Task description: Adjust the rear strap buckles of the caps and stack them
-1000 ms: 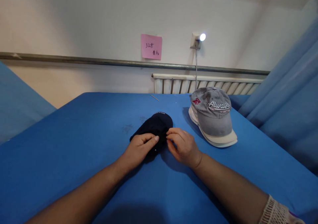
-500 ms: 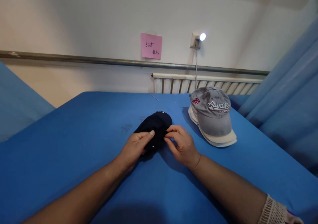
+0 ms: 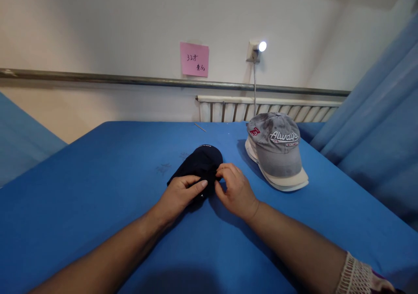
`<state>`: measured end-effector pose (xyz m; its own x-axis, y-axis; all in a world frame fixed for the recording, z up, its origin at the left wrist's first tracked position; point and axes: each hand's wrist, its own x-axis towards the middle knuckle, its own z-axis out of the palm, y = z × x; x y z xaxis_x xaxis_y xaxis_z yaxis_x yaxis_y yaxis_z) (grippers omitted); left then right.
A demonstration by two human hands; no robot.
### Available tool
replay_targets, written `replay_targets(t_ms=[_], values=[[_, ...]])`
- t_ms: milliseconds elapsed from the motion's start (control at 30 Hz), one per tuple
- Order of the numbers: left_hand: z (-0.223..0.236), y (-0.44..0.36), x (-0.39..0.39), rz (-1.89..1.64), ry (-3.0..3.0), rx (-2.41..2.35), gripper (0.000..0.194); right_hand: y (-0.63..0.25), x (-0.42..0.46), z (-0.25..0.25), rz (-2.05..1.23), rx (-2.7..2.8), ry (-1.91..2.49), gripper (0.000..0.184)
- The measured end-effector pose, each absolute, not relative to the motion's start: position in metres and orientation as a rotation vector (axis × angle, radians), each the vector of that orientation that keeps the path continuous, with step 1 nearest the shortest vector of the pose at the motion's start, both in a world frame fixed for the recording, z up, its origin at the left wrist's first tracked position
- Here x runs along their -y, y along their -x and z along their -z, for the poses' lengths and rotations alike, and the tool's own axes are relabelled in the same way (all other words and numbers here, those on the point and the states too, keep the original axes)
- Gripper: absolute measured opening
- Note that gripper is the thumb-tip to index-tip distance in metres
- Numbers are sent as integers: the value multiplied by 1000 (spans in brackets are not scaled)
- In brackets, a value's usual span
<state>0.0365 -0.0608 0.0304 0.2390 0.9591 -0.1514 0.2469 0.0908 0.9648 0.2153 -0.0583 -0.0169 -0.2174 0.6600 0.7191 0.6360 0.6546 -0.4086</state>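
A dark navy cap (image 3: 200, 163) lies flattened on the blue table cover (image 3: 98, 185), near the middle. My left hand (image 3: 178, 194) rests on its near edge, fingers laid across the fabric and pinching it. My right hand (image 3: 235, 191) pinches the cap's right edge with thumb and fingertips. To the right sits a grey cap with "Always" lettering (image 3: 277, 146), stacked on top of a cream-white cap (image 3: 287, 182) whose brim shows underneath.
Blue curtain fabric (image 3: 375, 124) hangs at the right, and more blue fabric (image 3: 22, 146) shows at the left. Behind the table are a white radiator (image 3: 261, 109), a metal wall rail (image 3: 98, 78), a pink note (image 3: 194, 59) and a small lit lamp (image 3: 261, 46).
Both hands have shifted slightly on the navy cap; the left fingers slid along its near edge while the right hand kept its pinch. The view drifted a little to the right.
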Motion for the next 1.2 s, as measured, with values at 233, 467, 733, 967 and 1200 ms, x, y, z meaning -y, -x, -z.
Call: replay_targets(t_ms=[233, 467, 733, 967, 1200], values=[[-30, -38, 59, -814, -1361, -1329, 35, -222, 57, 15, 65, 1917, 1022, 11], [-28, -35, 61, -923, -1450, -1398, 31, -226, 61, 7, 166, 2072, 927, 10], [-32, -24, 58, -824, -1739, -1188, 23, -238, 62, 4, -190, 2071, 940, 23], [-33, -15, 64, -809, -2472, -1022, 26, -238, 63, -1, -47, 2271, 793, 13], [-22, -6, 58, -918, -2665, -949, 18, -237, 59, 5, 266, 2152, 826, 11]])
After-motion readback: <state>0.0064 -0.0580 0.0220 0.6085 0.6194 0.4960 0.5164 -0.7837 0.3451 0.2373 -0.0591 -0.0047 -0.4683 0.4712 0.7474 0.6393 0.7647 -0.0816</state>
